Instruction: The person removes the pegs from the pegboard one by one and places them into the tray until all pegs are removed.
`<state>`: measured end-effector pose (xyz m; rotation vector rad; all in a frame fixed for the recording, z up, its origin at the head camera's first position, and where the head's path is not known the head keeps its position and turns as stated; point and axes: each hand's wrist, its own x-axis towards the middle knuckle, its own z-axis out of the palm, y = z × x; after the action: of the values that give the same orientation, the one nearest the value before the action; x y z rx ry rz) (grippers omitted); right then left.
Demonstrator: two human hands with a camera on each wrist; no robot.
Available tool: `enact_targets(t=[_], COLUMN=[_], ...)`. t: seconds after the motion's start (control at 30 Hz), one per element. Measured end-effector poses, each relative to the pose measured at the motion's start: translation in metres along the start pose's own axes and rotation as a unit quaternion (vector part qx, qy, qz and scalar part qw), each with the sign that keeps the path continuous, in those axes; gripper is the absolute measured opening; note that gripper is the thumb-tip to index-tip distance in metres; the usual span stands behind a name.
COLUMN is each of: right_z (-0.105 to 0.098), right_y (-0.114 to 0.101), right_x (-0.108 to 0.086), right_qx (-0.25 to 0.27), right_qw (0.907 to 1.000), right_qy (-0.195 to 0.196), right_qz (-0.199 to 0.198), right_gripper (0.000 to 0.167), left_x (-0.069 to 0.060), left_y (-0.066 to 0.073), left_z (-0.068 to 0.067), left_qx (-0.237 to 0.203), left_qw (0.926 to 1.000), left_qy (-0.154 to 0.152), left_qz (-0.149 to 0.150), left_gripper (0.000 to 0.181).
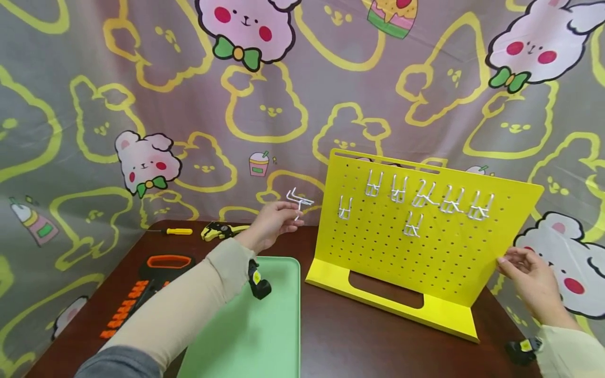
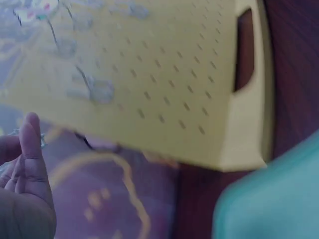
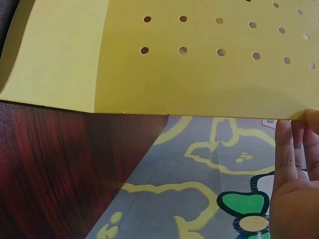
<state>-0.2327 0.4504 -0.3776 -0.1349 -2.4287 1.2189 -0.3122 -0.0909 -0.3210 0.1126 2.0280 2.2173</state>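
Observation:
A yellow pegboard (image 1: 373,247) stands upright on its base, with several white wire hooks, such as one low hook (image 1: 413,224), hanging on it, most along the upper part. My left hand (image 1: 274,223) pinches a loose white pegboard hook (image 1: 300,200) just off the board's left edge; in the left wrist view that hand (image 2: 30,184) largely hides it. At the board's right edge my right hand (image 1: 534,281) grips the panel, thumb in front and fingers behind, as the right wrist view also shows on the pegboard (image 3: 199,84).
A green tray (image 1: 279,315) lies under my left forearm. Farther left are a yellow-handled screwdriver (image 1: 179,231), a yellow and black hand tool (image 1: 217,231) and a black and orange tool (image 1: 165,265). A patterned curtain (image 1: 283,121) hangs right behind the brown table (image 1: 350,336).

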Motion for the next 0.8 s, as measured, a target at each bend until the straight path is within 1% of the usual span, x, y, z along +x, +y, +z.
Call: enact_targets(t=[0.1, 0.13, 0.23, 0.3, 0.43, 0.53, 0.6, 0.7, 0.8], right_z=[0.001, 0.001, 0.0, -0.001, -0.001, 0.0, 0.001, 0.002, 0.003], right_y=[-0.001, -0.002, -0.003, -0.004, -0.001, 0.0, 0.0, 0.0, -0.001], right_x=[0.002, 0.003, 0.005, 0.008, 0.007, 0.007, 0.008, 0.009, 0.01], right_qx=[-0.007, -0.012, -0.017, -0.016, -0.004, -0.004, -0.01, -0.024, -0.034], right_qw=[0.9999, 0.9998, 0.9996, 0.9997, 0.9999, 1.0, 0.9999, 0.9995, 0.9992], right_qy=[-0.004, -0.004, -0.003, -0.002, -0.001, 0.004, 0.01, 0.016, 0.013], right_qz=[0.013, 0.018, 0.024, 0.02, 0.011, 0.005, 0.007, 0.014, 0.017], right_gripper=[0.03, 0.033, 0.033, 0.032, 0.028, 0.024, 0.023, 0.025, 0.028], left_x=[-0.006, -0.008, -0.016, -0.023, -0.038, -0.048, -0.053, -0.057, -0.06], left_y=[-0.017, -0.022, -0.039, -0.05, -0.07, -0.082, -0.089, -0.1, -0.108], left_z=[-0.025, -0.033, -0.056, -0.07, -0.091, -0.103, -0.108, -0.113, -0.115], left_qx=[-0.006, -0.011, -0.024, -0.028, -0.016, -0.013, -0.016, -0.015, -0.021], left_qw=[0.9997, 0.9993, 0.998, 0.9973, 0.9962, 0.9946, 0.9939, 0.9919, 0.9896], left_qy=[0.025, 0.034, 0.054, 0.063, 0.075, 0.088, 0.092, 0.106, 0.12], left_qz=[-0.004, -0.008, -0.021, -0.027, -0.042, -0.053, -0.058, -0.069, -0.077], left_gripper=[0.032, 0.033, 0.035, 0.035, 0.039, 0.04, 0.042, 0.041, 0.041])
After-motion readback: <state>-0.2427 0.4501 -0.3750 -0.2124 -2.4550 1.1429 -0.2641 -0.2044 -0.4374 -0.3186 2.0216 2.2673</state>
